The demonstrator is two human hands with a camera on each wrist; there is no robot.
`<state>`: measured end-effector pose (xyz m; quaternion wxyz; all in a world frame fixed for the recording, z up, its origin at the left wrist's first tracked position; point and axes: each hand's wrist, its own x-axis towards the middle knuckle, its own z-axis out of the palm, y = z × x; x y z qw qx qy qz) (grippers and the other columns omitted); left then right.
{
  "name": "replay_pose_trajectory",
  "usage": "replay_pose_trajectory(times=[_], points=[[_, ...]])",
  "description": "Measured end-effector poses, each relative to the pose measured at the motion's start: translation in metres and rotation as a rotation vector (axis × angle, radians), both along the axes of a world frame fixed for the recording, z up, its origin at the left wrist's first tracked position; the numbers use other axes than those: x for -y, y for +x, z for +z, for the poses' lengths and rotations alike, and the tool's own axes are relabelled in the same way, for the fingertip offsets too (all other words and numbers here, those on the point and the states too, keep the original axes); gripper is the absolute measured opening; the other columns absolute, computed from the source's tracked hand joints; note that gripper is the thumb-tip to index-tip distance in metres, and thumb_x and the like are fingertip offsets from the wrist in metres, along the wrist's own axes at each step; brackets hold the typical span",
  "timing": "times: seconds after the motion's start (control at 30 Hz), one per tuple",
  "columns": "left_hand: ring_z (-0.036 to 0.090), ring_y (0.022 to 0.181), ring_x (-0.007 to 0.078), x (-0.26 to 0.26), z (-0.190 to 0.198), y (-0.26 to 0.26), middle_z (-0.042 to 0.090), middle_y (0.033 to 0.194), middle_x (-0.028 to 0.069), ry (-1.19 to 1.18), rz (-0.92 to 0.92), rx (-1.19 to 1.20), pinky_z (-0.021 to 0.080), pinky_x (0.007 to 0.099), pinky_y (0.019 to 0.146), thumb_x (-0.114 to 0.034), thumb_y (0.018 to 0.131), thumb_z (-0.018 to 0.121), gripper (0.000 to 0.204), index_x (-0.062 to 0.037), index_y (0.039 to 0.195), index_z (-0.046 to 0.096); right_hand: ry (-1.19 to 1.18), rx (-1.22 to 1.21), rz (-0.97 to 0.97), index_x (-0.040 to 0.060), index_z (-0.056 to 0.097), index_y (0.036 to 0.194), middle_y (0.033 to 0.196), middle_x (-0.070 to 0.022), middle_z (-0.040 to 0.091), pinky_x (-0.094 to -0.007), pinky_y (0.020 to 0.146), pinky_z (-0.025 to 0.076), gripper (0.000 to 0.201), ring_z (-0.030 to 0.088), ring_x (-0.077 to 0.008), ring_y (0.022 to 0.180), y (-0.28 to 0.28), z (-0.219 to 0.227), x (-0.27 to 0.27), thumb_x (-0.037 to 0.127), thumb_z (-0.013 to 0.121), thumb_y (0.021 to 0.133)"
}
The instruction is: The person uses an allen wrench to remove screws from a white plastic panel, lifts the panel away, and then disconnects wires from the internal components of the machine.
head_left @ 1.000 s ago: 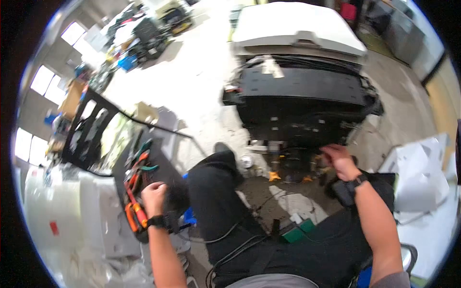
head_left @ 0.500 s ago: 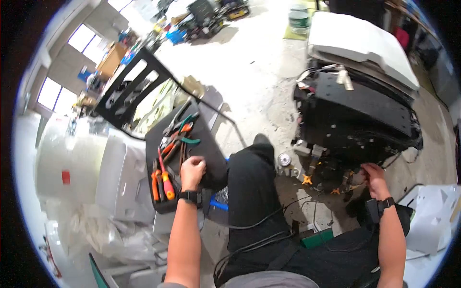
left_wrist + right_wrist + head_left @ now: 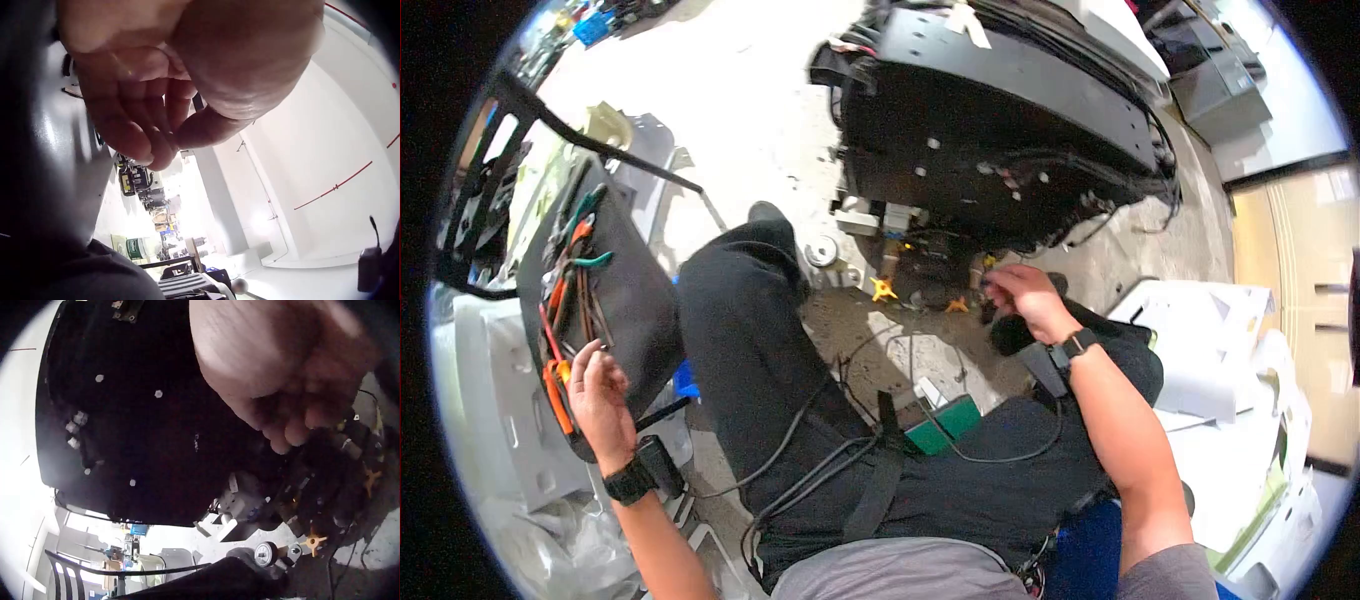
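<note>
In the head view my left hand point(image 3: 602, 405) hangs with loosely bent fingers over the pliers and orange-handled tools point(image 3: 558, 395) on a black chair seat point(image 3: 635, 310). Nothing shows in its grasp in the left wrist view, where the fingers point(image 3: 128, 134) curl towards the thumb. My right hand point(image 3: 1035, 300) is low in front of the large black machine point(image 3: 960, 130), beside one yellow star-shaped knob point(image 3: 957, 305); another yellow knob point(image 3: 883, 289) lies further left. The right wrist view shows bent right fingers point(image 3: 294, 431); what they touch or hold is hidden.
A green box point(image 3: 943, 425) and dark cables point(image 3: 800, 490) lie around my lap and legs. White panels point(image 3: 1200, 345) stand at the right, with plastic bags point(image 3: 560, 545) at the lower left. A round metal part point(image 3: 821, 251) sits near my left foot.
The head view has swung, bringing the machine closer and further left than half a second ago. My left hand's fingers have loosened and spread; my right hand stays near the machine's lower part.
</note>
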<state>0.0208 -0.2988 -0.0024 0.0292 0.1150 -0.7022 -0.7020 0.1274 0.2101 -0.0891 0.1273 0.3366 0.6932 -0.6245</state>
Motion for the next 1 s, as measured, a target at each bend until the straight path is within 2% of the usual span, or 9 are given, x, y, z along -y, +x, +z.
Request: replay_pose_trajectory(times=[0.23, 0.3, 0.33, 0.47, 0.7, 0.73, 0.83, 0.87, 1.0], points=[[0.051, 0.066, 0.0076, -0.022, -0.005, -0.010, 0.054, 0.078, 0.0016, -0.032, -0.020, 0.027, 0.041, 0.0199, 0.058, -0.012, 0.088, 0.053, 0.023, 0.0011, 0.107, 0.053, 0.046, 0.086, 0.138, 0.0022, 0.061, 0.087, 0.074, -0.0016, 0.061, -0.0219, 0.052, 0.042, 0.022, 0.052, -0.0075, 0.060, -0.006, -0.029, 0.001, 0.023, 0.054, 0.086], [0.050, 0.066, 0.0083, -0.028, -0.004, -0.011, 0.053, 0.079, 0.0017, -0.033, -0.100, 0.032, 0.041, 0.0204, 0.059, -0.012, 0.088, 0.053, 0.024, 0.0015, 0.107, 0.053, 0.116, 0.107, 0.261, 0.0020, 0.061, 0.086, 0.073, -0.0016, 0.061, -0.0214, 0.053, 0.042, 0.022, 0.053, -0.0079, 0.061, -0.010, -0.032, 0.003, 0.023, 0.054, 0.086], [0.049, 0.066, 0.0090, -0.037, -0.001, -0.010, 0.053, 0.078, 0.0021, -0.057, -0.053, 0.057, 0.040, 0.0209, 0.060, -0.012, 0.088, 0.052, 0.024, 0.0017, 0.108, 0.052, 0.120, 0.006, 0.220, 0.0024, 0.064, 0.082, 0.072, -0.0077, 0.065, -0.0300, 0.060, 0.048, 0.028, 0.062, -0.0160, 0.062, -0.010, -0.033, 0.009, 0.028, 0.053, 0.079], [0.049, 0.068, 0.0094, -0.035, -0.006, -0.017, 0.052, 0.079, 0.0027, -0.124, -0.124, 0.099, 0.040, 0.0215, 0.061, -0.012, 0.088, 0.052, 0.025, 0.0015, 0.108, 0.052, 0.153, 0.025, 0.329, 0.0039, 0.065, 0.079, 0.071, -0.0088, 0.065, -0.0321, 0.061, 0.048, 0.028, 0.062, -0.0194, 0.063, -0.017, -0.028, 0.024, 0.029, 0.052, 0.077], [0.048, 0.068, 0.0094, -0.058, -0.008, -0.013, 0.052, 0.080, 0.0027, -0.085, -0.067, 0.142, 0.040, 0.0221, 0.060, -0.013, 0.088, 0.051, 0.023, 0.0004, 0.107, 0.052, 0.313, 0.053, 0.486, 0.0041, 0.064, 0.072, 0.072, -0.0135, 0.064, -0.0383, 0.065, 0.047, 0.029, 0.062, -0.0276, 0.066, -0.010, -0.097, 0.047, 0.028, 0.049, 0.075], [0.048, 0.068, 0.0094, -0.052, -0.011, -0.011, 0.052, 0.080, 0.0028, -0.072, -0.122, 0.150, 0.039, 0.0222, 0.060, -0.013, 0.089, 0.050, 0.023, 0.0002, 0.107, 0.052, 0.173, 0.057, 0.486, 0.0033, 0.064, 0.072, 0.070, -0.0135, 0.064, -0.0374, 0.063, 0.047, 0.029, 0.061, -0.0259, 0.064, -0.006, -0.101, 0.051, 0.029, 0.051, 0.075], [0.048, 0.067, 0.0099, -0.041, -0.012, -0.002, 0.052, 0.078, 0.0032, -0.062, -0.175, 0.145, 0.039, 0.0227, 0.059, -0.014, 0.088, 0.049, 0.022, 0.0000, 0.105, 0.052, 0.089, 0.156, 0.528, 0.0027, 0.064, 0.077, 0.069, -0.0116, 0.064, -0.0343, 0.060, 0.047, 0.026, 0.060, -0.0216, 0.062, -0.008, -0.105, 0.064, 0.027, 0.054, 0.075], [0.048, 0.066, 0.0095, -0.056, -0.008, 0.004, 0.051, 0.076, 0.0026, -0.069, -0.059, 0.137, 0.039, 0.0226, 0.058, -0.013, 0.088, 0.050, 0.022, 0.0000, 0.105, 0.052, 0.066, 0.163, 0.523, 0.0030, 0.064, 0.080, 0.069, -0.0096, 0.063, -0.0323, 0.059, 0.047, 0.024, 0.059, -0.0190, 0.062, -0.011, -0.100, 0.066, 0.025, 0.055, 0.076], [0.050, 0.063, 0.0090, -0.055, -0.013, 0.021, 0.053, 0.072, 0.0021, 0.133, -0.001, 0.221, 0.042, 0.0226, 0.056, -0.011, 0.085, 0.054, 0.017, 0.0006, 0.097, 0.056, 0.040, 0.196, 0.511, 0.0049, 0.062, 0.085, 0.072, -0.0030, 0.062, -0.0261, 0.055, 0.046, 0.021, 0.055, -0.0094, 0.059, -0.036, -0.080, 0.068, 0.024, 0.053, 0.084]])
